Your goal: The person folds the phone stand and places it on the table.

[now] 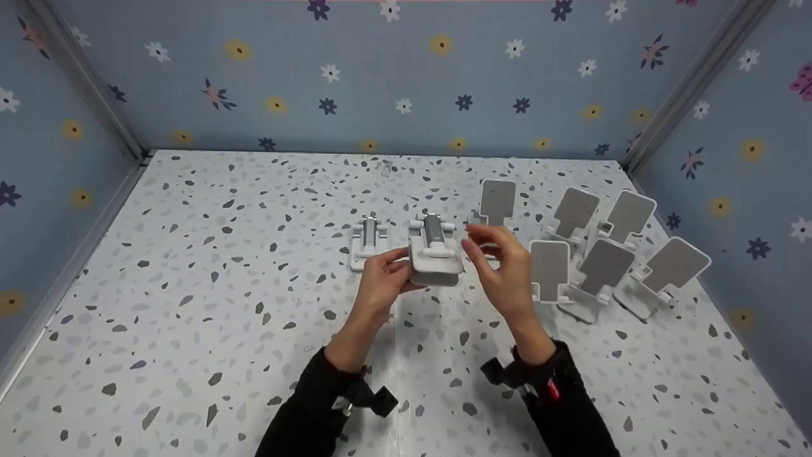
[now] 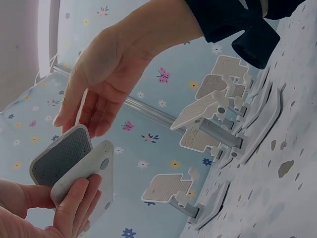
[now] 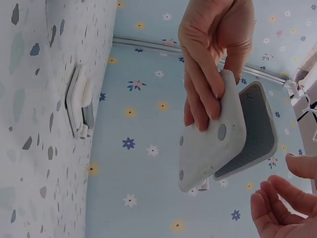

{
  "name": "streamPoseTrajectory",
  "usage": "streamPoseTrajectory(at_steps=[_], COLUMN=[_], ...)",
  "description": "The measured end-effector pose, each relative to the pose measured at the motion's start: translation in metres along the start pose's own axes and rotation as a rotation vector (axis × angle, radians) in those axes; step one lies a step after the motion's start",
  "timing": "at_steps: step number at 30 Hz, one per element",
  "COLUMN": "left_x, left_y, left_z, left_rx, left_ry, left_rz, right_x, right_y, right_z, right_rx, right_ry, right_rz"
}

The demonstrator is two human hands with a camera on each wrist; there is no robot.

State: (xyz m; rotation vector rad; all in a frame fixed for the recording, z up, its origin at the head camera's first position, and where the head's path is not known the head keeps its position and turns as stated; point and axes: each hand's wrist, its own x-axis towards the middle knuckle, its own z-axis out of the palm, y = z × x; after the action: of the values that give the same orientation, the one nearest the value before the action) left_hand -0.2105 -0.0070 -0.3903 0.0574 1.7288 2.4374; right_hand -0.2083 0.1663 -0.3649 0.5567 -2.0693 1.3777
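Observation:
My left hand [image 1: 380, 279] grips a partly folded white phone stand [image 1: 435, 263] above the table, thumb on one side and fingers on the other. In the right wrist view the white base [image 3: 210, 144] with its grey round feet and the plate with a dark grey pad [image 3: 253, 131] tilt apart in a V. My right hand [image 1: 505, 270] is just right of this stand, fingers loosely bent and a gap between them and it. A second, folded phone stand [image 1: 369, 244] lies on the table behind my left hand.
Several unfolded phone stands with grey pads, among them a front one [image 1: 550, 270] and a far-right one [image 1: 677, 266], stand grouped on the right of the speckled table [image 1: 222, 330]. Another unfolded stand [image 1: 498, 200] is behind my right hand. Flowered panels [image 1: 406, 76] enclose the table.

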Motion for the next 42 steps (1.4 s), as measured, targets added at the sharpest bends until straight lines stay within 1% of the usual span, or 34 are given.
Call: streamPoseTrajectory(at_steps=[3,6,10,13,16,18,20,24,29,32,36,42], left_x=[0.0,0.001,0.001,0.001,0.0,0.0,0.0,0.0,-0.001,-0.002,-0.002,-0.001], left_y=[-0.001,-0.002,-0.003,-0.003,-0.004,-0.004,-0.005,-0.005,-0.004,-0.002,-0.001,-0.001], left_z=[0.001,0.001,0.001,0.002,0.002,0.002,0.003,0.004,0.003,0.003,0.003,0.003], left_rx=[0.001,0.003,0.014,0.021,0.023,0.022,0.02,0.018,0.015,-0.013,-0.031,0.003], left_ry=[-0.003,-0.006,-0.011,-0.016,-0.014,-0.015,-0.016,-0.027,-0.071,-0.093,-0.102,-0.096], left_rz=[-0.005,-0.009,-0.009,-0.005,-0.002,0.0,0.0,0.002,-0.02,-0.04,-0.051,-0.046], right_x=[0.002,0.004,0.005,0.006,0.006,0.006,0.007,0.007,0.007,0.007,0.007,0.007], right_y=[0.006,0.013,0.023,0.029,0.032,0.032,0.033,0.032,0.033,0.033,0.033,0.034], right_z=[0.003,0.004,0.005,0.005,0.004,0.003,0.002,0.0,-0.002,-0.002,-0.001,0.0], right_rx=[0.036,0.086,0.164,0.249,0.345,0.406,0.443,0.476,0.452,0.428,0.414,0.419], right_ry=[-0.023,-0.072,-0.168,-0.248,-0.3,-0.317,-0.321,-0.312,-0.287,-0.272,-0.258,-0.254], right_rz=[0.144,0.289,0.475,0.614,0.712,0.737,0.742,0.746,0.76,0.761,0.76,0.736])
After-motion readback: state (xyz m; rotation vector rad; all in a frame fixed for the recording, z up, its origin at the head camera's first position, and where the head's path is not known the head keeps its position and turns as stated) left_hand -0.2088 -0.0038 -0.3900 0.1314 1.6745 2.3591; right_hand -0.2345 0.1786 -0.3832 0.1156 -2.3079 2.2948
